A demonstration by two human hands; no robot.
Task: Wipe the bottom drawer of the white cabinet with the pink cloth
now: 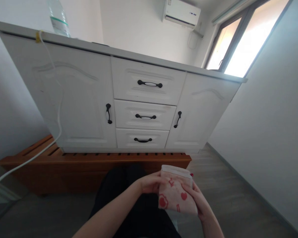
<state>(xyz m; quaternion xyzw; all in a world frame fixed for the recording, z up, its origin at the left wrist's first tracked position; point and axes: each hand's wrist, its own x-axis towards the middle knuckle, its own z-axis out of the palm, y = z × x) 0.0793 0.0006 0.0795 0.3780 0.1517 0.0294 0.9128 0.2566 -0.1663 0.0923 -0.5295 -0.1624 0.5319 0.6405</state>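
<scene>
A pale pink folded towel (175, 195) with red hearts and a white edge band is held in front of my lap. On its left side, my left hand (151, 182) grips it, fingers lying over the front. My right hand (197, 198) holds the opposite side, thumb across the printed face and the other fingers mostly hidden behind it. A small red tab (191, 174) sticks out at the towel's upper right corner.
Ahead stands a white cabinet (89, 99) with three drawers between two closed doors. At its base is a slatted wooden bench (94, 159). A plastic bottle (59, 21) stands on top, and a white cable (60, 122) hangs down the left side.
</scene>
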